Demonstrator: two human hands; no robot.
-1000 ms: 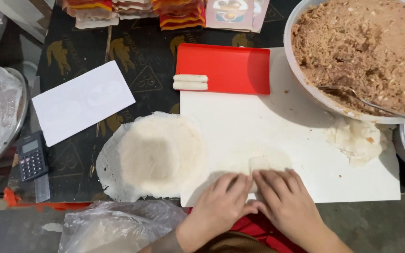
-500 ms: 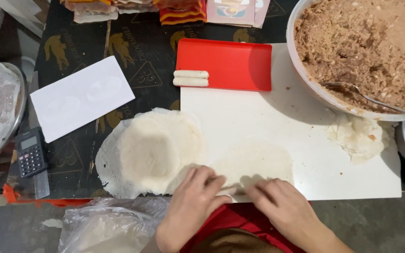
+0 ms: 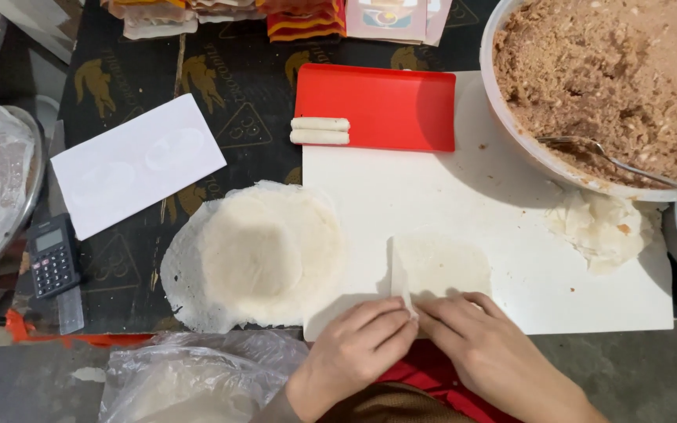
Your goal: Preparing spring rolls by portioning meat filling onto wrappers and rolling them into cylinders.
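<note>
Head view. The left hand [image 3: 354,345] and right hand [image 3: 479,348] meet at the near edge of a white cutting board [image 3: 503,204], fingertips pressed down on a thin, translucent wrapper sheet [image 3: 440,262]. The left fingers [image 3: 389,317] lie close together, curled over the wrapper's near edge, where a narrow flap of the sheet stands folded upward just beyond their tips. The right fingers [image 3: 448,309] are slightly spread and flat on the same near edge, their tips almost touching the left fingertips. Whether filling lies under the fingers cannot be told.

Just to the left of the left fingers, a stack of round wrappers [image 3: 256,254] overlaps the board's left edge. Farther beyond the fingertips, two finished rolls [image 3: 320,130] lie side by side on the left end of a red tray [image 3: 385,106]. Beyond and to the right of the right fingers, a large bowl [image 3: 511,133] holds brown minced filling [image 3: 613,70], with a metal spoon [image 3: 589,153] resting in it; a crumpled wrapper scrap [image 3: 601,227] lies on the board below the bowl. Well to the left of the hands are a white card [image 3: 139,160] and a small calculator [image 3: 52,254]. A clear plastic bag [image 3: 190,376] sits nearest the left wrist.
</note>
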